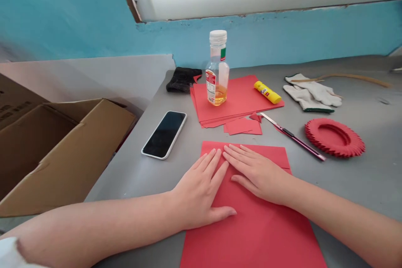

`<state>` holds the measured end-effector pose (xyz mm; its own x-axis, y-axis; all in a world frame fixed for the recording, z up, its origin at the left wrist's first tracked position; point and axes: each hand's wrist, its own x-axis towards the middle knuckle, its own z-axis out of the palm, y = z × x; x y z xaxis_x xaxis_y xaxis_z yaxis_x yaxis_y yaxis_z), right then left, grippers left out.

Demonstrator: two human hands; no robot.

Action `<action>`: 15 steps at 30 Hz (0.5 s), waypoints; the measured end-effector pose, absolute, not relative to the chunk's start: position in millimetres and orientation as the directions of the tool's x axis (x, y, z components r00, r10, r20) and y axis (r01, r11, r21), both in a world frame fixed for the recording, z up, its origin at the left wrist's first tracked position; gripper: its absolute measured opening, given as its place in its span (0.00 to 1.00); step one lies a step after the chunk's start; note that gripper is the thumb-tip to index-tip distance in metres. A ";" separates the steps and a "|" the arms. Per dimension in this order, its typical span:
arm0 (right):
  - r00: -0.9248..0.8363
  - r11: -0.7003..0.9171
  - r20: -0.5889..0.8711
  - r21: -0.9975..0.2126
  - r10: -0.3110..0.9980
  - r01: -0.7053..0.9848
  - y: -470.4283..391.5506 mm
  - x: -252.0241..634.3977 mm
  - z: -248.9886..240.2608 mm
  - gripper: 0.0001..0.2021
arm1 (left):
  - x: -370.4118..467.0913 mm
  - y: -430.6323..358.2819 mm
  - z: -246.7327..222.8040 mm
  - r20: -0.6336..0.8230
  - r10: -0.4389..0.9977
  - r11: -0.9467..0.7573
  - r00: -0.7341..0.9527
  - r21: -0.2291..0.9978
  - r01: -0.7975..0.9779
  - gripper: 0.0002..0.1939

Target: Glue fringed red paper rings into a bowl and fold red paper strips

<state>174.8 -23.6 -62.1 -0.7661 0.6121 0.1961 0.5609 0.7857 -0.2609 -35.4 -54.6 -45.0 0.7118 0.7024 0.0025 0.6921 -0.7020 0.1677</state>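
A large sheet of red paper (254,234) lies on the grey table in front of me, running out of view at the bottom. Near its far edge a strip looks folded over, with a crease line at the right. My left hand (204,192) rests flat on the sheet's left side, thumb out to the right. Beside it, my right hand (256,171) presses flat on the upper middle, fingertips close to the left ones. Both hands are open and hold nothing. Just beyond the sheet lie small red paper pieces (241,126).
A phone (164,135) lies at left. Behind, a bottle (217,69) stands on stacked red paper (241,88) with a yellow glue stick (267,92). At right are a utility knife (293,136), a pleated red paper ring (334,137) and gloves (312,92). A cardboard box (69,150) stands left.
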 end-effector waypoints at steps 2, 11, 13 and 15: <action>-0.752 0.774 0.206 -0.279 0.626 0.568 -24.4 174.6 -62.1 0.26 | -34.9 -51.6 -45.7 0.035 0.695 -0.716 0.718 0.126 0.687 0.47; -0.675 0.721 0.252 -0.254 0.693 0.645 -25.9 168.8 -62.4 0.23 | -34.9 -34.4 -43.6 0.176 0.633 -0.756 0.754 -0.072 0.651 0.30; -0.654 0.707 0.268 -0.242 0.707 0.665 -25.9 166.7 -63.2 0.22 | -33.7 -31.2 -42.7 0.184 0.626 -0.763 0.758 -0.056 0.644 0.29; -0.646 0.701 0.274 -0.239 0.713 0.672 -25.7 165.3 -63.4 0.23 | -32.7 -27.9 -42.6 0.180 0.623 -0.772 0.762 -0.019 0.636 0.28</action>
<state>165.3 -25.7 -63.4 -0.6458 0.7128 0.2737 0.6723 0.7008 -0.2386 -32.7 -27.9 -42.6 0.7616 0.6227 0.1797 0.6355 -0.7718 -0.0190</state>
